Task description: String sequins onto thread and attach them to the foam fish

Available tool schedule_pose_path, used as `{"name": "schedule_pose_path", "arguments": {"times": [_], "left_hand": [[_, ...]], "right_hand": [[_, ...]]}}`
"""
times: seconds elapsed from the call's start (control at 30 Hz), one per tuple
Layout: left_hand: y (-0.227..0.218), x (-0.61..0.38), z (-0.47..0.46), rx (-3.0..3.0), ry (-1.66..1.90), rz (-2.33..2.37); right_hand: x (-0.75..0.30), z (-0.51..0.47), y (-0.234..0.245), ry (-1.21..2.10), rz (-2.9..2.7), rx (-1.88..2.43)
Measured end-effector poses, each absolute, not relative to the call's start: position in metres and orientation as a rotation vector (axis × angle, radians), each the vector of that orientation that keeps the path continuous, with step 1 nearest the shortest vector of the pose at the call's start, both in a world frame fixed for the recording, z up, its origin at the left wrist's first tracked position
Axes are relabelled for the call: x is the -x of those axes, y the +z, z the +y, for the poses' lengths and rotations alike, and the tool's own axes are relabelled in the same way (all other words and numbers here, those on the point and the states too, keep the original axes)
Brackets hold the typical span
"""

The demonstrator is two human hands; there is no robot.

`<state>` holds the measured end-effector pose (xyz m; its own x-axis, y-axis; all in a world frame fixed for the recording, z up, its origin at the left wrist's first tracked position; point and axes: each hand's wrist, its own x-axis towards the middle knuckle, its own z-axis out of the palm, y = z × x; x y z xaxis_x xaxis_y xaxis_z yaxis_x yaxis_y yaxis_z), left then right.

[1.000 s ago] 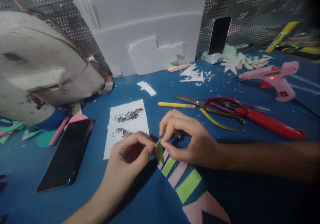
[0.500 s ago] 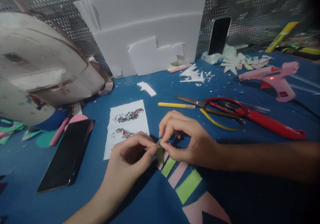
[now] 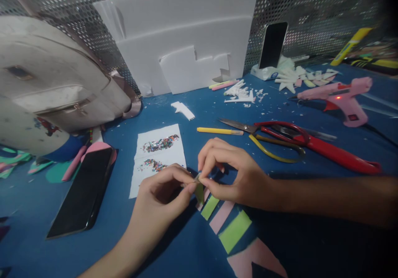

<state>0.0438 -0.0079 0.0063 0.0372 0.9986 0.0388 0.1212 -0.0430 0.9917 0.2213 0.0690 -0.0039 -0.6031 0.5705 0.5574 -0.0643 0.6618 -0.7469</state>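
Observation:
My left hand (image 3: 161,195) and my right hand (image 3: 236,174) meet over the blue table (image 3: 174,245), both pinching a small green paper piece (image 3: 199,192) between thumbs and fingertips. Just under the piece lie green strips (image 3: 234,236) and pink strips (image 3: 221,216) of foam or paper in a row. A white paper sheet (image 3: 158,155) with two small heaps of coloured glitter lies just beyond my left hand.
A dark phone (image 3: 82,191) lies at the left beside a white backpack (image 3: 46,87). Red scissors (image 3: 314,143), a yellow pen (image 3: 219,131) and a lit pink glue gun (image 3: 338,97) lie to the right. White foam boards (image 3: 183,33) and a propped phone (image 3: 273,44) stand at the back.
Almost nothing differs; my fingertips have shifted slightly on the green piece, and the camera has moved a trace.

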Motion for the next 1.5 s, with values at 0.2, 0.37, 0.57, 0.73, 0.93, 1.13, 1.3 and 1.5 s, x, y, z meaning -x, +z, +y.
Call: {"name": "schedule_pose_path", "arguments": {"times": [0.2, 0.37, 0.57, 0.73, 0.93, 1.13, 1.3, 1.5], "left_hand": [[0.0057, -0.0426, -0.0086, -1.336, 1.165, 1.253], [0.0058, -0.0433, -0.0078, -1.341, 1.153, 1.276], [0.0068, -0.0440, -0.0076, -1.333, 1.161, 1.257], [0.0056, -0.0429, -0.0091, -1.318, 1.173, 1.224], [0.0040, -0.0427, -0.0090, -1.306, 1.203, 1.223], [0.0011, -0.0416, -0.0079, -1.337, 1.174, 1.223], [0.0012, -0.0427, -0.0095, -1.405, 1.147, 1.268], [0.0045, -0.0422, -0.0113, -1.624, 1.131, 1.380]], "right_hand": [[-0.2214, 0.0689, -0.0042, 0.973, -2.031, 0.387], [-0.2209, 0.0693, -0.0036, 0.994, -2.034, 0.404], [-0.2208, 0.0688, -0.0017, 0.996, -2.013, 0.407], [-0.2215, 0.0696, -0.0014, 1.024, -2.005, 0.412], [-0.2216, 0.0686, -0.0011, 1.044, -2.002, 0.458], [-0.2217, 0.0677, -0.0013, 1.050, -2.012, 0.420], [-0.2213, 0.0687, -0.0021, 1.027, -2.031, 0.388], [-0.2212, 0.0691, -0.0020, 1.001, -2.060, 0.369]]}}
